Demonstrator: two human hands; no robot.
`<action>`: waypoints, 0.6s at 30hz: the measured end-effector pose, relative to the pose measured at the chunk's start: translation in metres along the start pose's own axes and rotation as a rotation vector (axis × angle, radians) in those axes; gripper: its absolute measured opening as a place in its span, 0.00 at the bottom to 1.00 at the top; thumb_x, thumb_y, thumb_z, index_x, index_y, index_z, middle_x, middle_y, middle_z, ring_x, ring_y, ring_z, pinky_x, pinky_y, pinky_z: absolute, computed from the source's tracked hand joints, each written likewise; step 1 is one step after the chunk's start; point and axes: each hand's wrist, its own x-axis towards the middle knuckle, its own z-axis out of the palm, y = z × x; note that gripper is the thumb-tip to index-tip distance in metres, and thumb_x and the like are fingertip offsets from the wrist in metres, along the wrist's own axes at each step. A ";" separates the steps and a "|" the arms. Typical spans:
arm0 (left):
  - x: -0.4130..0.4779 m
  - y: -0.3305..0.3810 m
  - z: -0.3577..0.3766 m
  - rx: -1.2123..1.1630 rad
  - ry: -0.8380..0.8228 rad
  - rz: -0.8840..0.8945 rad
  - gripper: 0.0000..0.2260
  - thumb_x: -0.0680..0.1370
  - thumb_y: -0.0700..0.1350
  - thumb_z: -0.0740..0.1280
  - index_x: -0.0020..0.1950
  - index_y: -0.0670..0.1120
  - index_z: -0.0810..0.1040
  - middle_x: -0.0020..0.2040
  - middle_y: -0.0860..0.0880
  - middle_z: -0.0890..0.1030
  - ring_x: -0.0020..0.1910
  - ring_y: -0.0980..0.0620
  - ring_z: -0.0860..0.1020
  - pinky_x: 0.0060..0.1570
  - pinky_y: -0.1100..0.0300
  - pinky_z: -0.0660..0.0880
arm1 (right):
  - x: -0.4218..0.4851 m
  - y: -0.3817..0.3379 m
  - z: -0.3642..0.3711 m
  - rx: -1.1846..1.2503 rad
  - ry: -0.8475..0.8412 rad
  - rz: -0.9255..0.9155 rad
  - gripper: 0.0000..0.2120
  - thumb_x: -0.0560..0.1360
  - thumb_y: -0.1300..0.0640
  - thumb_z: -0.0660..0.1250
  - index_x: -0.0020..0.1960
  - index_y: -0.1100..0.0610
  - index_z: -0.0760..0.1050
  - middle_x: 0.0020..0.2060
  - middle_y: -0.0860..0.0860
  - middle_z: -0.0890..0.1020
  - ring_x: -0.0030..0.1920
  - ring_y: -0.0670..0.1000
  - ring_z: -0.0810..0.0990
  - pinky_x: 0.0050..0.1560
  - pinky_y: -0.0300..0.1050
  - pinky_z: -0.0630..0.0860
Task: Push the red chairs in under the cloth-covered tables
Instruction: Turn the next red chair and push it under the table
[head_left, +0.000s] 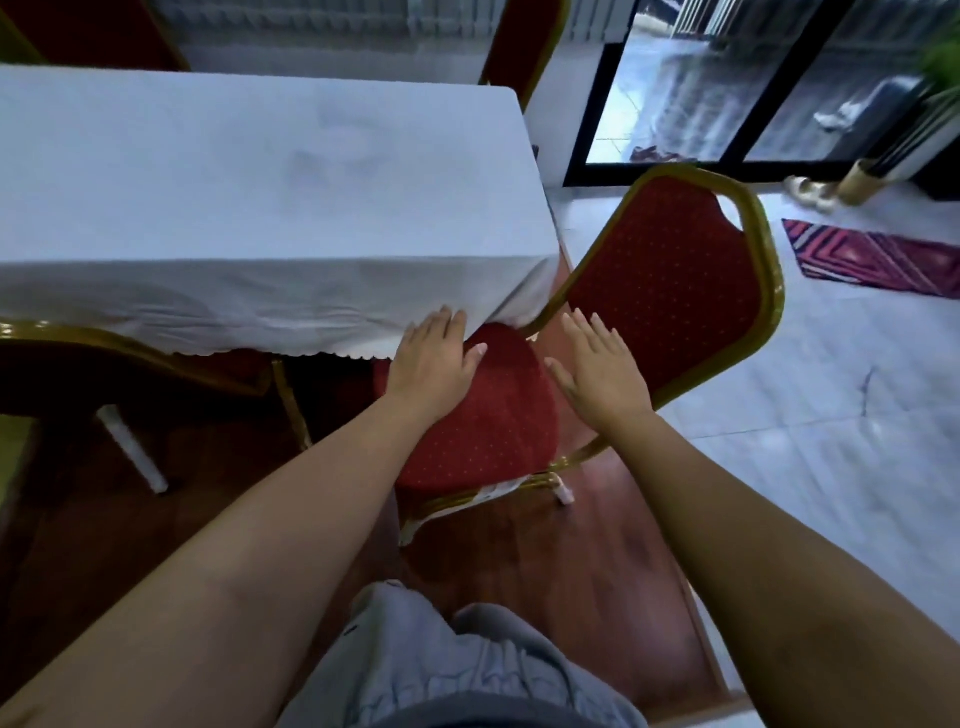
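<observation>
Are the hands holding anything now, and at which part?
Nothing is held. The left hand and right hand are open and flat, over the red chair; contact with it cannot be told.

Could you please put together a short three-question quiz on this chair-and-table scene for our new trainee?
1. True or false: the red chair near the hands is pushed fully under the white-clothed table.
2. Which hand is over the chair's seat: A left, B right?
3. What lies on the pale floor at right?

Key:
1. False; it stands angled at the corner.
2. A, the left hand; the right hand is by the backrest.
3. A patterned mat.
</observation>
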 end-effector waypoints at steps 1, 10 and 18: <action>0.005 0.011 0.004 -0.004 -0.009 0.007 0.27 0.83 0.56 0.53 0.77 0.42 0.58 0.77 0.40 0.61 0.76 0.44 0.59 0.74 0.47 0.55 | 0.000 0.011 -0.001 -0.004 0.009 0.021 0.30 0.81 0.43 0.52 0.78 0.55 0.51 0.78 0.53 0.55 0.78 0.53 0.50 0.76 0.50 0.47; 0.083 0.068 0.028 -0.031 -0.047 0.068 0.27 0.82 0.56 0.52 0.77 0.43 0.56 0.77 0.42 0.59 0.76 0.44 0.57 0.76 0.48 0.52 | 0.035 0.088 -0.010 -0.019 0.057 0.134 0.30 0.81 0.43 0.51 0.78 0.56 0.52 0.78 0.53 0.55 0.78 0.53 0.50 0.77 0.50 0.46; 0.169 0.114 0.032 -0.062 -0.091 0.155 0.28 0.82 0.57 0.51 0.79 0.44 0.53 0.79 0.42 0.55 0.78 0.45 0.54 0.76 0.48 0.52 | 0.082 0.148 -0.038 -0.060 0.180 0.268 0.29 0.82 0.43 0.49 0.78 0.55 0.51 0.78 0.52 0.54 0.78 0.52 0.48 0.76 0.48 0.45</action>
